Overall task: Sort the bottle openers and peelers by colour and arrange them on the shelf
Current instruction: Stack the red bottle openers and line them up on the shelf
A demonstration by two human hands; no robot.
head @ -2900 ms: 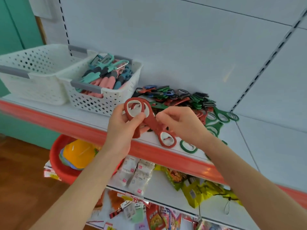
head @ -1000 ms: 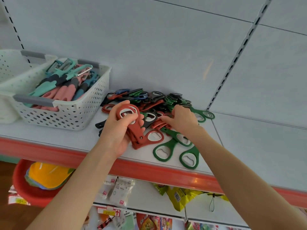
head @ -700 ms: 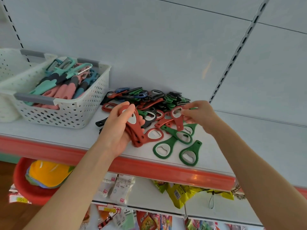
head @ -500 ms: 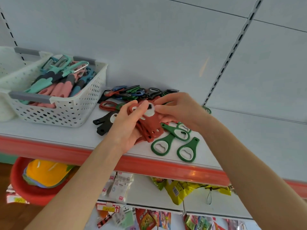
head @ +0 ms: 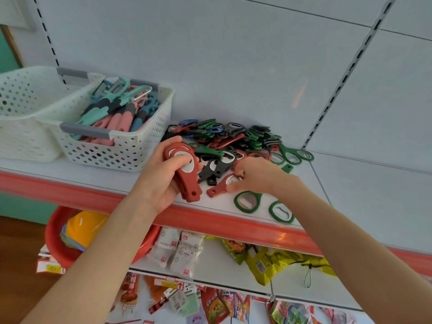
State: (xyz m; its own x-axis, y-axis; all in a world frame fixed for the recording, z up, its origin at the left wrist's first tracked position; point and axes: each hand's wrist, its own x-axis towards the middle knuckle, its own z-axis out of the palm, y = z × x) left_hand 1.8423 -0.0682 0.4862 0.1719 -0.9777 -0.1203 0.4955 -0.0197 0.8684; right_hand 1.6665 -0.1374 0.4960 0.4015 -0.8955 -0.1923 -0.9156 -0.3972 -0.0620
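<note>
While the left hand (head: pixel 160 183) grips the red stack (head: pixel 187 181), the right hand (head: pixel 257 176) pinches a red opener (head: pixel 217 188) just right of it, handle pointing near-left toward the stack.

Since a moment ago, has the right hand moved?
Yes. The right hand left the stack and came down toward the green openers, now pinching a red opener on the shelf.

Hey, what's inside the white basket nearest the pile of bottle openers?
The white basket holds a heap of peelers with teal, pink, blue and dark grey handles. Its floor and any lower peelers are covered.
</note>
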